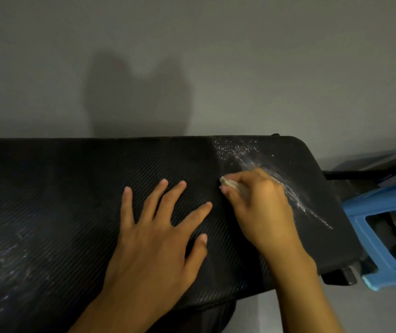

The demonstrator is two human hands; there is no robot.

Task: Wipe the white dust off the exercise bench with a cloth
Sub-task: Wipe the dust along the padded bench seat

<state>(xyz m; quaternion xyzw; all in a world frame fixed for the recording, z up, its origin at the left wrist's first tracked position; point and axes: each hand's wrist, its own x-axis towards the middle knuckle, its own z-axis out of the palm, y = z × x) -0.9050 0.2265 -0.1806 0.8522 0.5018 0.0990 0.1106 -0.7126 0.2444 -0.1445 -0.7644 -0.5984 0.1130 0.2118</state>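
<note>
1. Exercise bench (72, 188): black, with a ribbed weave. It runs from the left edge of the view to a rounded end on the right. A seam crosses its padded tabletop (48, 164) right of centre.
2. White dust (295, 195): a long streak lies on the section right of the seam, slanting from the far edge down toward the near right corner. Loose specks sit at its upper end. Fainter smears show on the near left part of the tabletop.
3. Cloth (228, 182): a small pale wad on the tabletop, just right of the seam and at the left side of the streak.
4. Right hand (259, 205): its fingers (238, 195) are curled round the cloth and hold it against the tabletop. Only the tip of the cloth shows past them.
5. Left hand (158, 231): palm down on the tabletop left of the seam, near the right hand but apart from it. Its fingers (155, 199) are straight, spread wide and hold nothing.
6. Stool (384, 236): blue plastic, just beside the right end of the bench.
7. Bench foot (341, 276): black, under the near right corner, on the pale floor (384, 313).
8. Wall (288, 56): plain grey, behind the bench, with a dark shadow (139, 97) on it.
</note>
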